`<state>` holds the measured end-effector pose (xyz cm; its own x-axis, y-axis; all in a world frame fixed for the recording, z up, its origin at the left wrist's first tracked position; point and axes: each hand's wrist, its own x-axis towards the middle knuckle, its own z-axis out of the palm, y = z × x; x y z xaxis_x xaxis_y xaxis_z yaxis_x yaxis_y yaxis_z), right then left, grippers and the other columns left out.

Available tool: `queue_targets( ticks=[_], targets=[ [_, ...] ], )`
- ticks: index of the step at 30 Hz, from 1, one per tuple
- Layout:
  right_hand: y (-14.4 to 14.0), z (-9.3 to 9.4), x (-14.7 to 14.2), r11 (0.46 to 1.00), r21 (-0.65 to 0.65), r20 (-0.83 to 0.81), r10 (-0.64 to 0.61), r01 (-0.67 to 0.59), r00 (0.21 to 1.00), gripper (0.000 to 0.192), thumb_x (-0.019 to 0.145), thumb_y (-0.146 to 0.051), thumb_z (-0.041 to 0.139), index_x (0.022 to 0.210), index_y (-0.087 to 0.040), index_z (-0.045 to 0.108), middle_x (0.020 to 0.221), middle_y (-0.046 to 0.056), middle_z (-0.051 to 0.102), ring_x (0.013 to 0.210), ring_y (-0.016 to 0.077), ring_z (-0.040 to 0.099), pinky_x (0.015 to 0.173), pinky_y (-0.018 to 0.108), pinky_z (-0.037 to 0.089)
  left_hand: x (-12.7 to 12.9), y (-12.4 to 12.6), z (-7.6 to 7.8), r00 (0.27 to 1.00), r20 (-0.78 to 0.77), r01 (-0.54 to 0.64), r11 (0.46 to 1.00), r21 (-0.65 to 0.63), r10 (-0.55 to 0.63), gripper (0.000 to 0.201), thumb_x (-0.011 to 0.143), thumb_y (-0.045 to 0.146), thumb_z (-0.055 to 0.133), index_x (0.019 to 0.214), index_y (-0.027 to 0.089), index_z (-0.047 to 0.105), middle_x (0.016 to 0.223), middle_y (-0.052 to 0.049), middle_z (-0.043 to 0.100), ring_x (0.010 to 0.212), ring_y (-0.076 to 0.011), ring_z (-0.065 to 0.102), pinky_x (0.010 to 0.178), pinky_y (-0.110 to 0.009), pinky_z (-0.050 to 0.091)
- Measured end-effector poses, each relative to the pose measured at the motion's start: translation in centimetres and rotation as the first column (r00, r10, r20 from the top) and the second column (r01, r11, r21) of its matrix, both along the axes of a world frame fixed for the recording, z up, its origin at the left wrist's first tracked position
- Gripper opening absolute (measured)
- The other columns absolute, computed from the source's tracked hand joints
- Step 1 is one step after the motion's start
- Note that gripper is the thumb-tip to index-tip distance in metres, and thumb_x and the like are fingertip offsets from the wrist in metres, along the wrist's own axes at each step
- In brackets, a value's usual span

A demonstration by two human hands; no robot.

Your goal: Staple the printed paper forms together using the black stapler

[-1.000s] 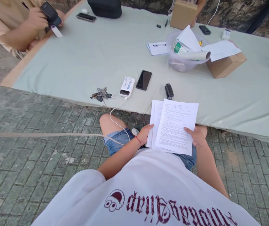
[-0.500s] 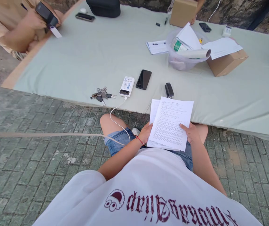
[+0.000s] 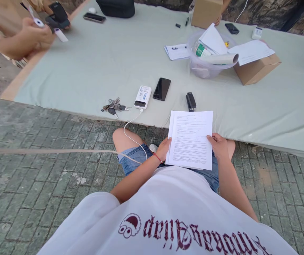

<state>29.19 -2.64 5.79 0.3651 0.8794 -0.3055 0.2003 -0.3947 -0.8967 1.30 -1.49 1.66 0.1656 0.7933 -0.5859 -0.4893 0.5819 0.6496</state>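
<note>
- Outdoor spot, makeshift paperwork/sign-up station, not a proper office.
- Ground = grey brick paving (image 3: pixel 35 184); rough stone wall (image 3: pixel 263 14) behind.
- Low tabletop (image 3: pixel 109 63) w/ pale green cloth, people sitting round it.
- On it: printed forms (image 3: pixel 178 52), stapler (image 3: pixel 190 101), cardboard boxes (image 3: pixel 255 71), phones (image 3: pixel 162 89), keys (image 3: pixel 114 106), power bank (image 3: pixel 142 97).

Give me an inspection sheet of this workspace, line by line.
Surface: grey-green mat on brick paving.
Job's things: stack of printed sheets, held over the lap at the mat's edge.
Clutter: keys, power bank, black phone, stapler, plastic tub with rolled paper, cardboard box.
Grips: left hand holds the sheets' left edge; right hand holds the right edge.
Cables: white cable runs from the power bank over the knee.
Surroundings: another person's hand at the far left corner, holding a small device.
</note>
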Motion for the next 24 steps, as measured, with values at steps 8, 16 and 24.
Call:
queue_targets(
  ticks=[8,16,24],
  targets=[
    [0.7,0.5,-1.7,0.998,-0.041,0.077,0.041,-0.038,0.996,0.035,0.076,-0.053,0.071,0.089,-0.021,0.071,0.077,0.002,0.071,0.067,0.0192,0.059,0.058,0.03,0.043,-0.1,0.0,0.1,0.998,0.014,0.055,0.997,0.051,-0.055,0.068,0.063,0.067,0.089,0.107,0.018,0.076,0.117,-0.011,0.079,0.121,-0.0343,0.068,0.113,-0.05,0.046],
    [1.0,0.1,-2.3,0.997,-0.052,0.127,0.069,-0.063,0.99,0.031,0.079,-0.052,0.068,0.089,-0.022,0.07,0.084,0.003,0.073,0.076,0.0223,0.064,0.066,0.034,0.049,-0.2,-0.2,0.1,0.994,-0.051,0.098,0.988,0.117,-0.092,0.072,0.066,0.07,0.085,0.116,0.019,0.075,0.126,-0.012,0.076,0.127,-0.0356,0.065,0.114,-0.05,0.046],
    [0.9,-1.6,-1.5,0.994,-0.081,0.455,0.103,-0.073,0.884,0.037,0.081,-0.047,0.062,0.109,-0.023,0.065,0.101,0.008,0.073,0.083,0.0245,0.065,0.083,0.042,0.053,-0.3,-0.1,-0.3,0.992,-0.096,0.098,0.988,0.116,-0.087,0.07,0.066,0.072,0.084,0.11,0.019,0.076,0.12,-0.013,0.078,0.124,-0.0354,0.066,0.113,-0.05,0.046]
  ],
)
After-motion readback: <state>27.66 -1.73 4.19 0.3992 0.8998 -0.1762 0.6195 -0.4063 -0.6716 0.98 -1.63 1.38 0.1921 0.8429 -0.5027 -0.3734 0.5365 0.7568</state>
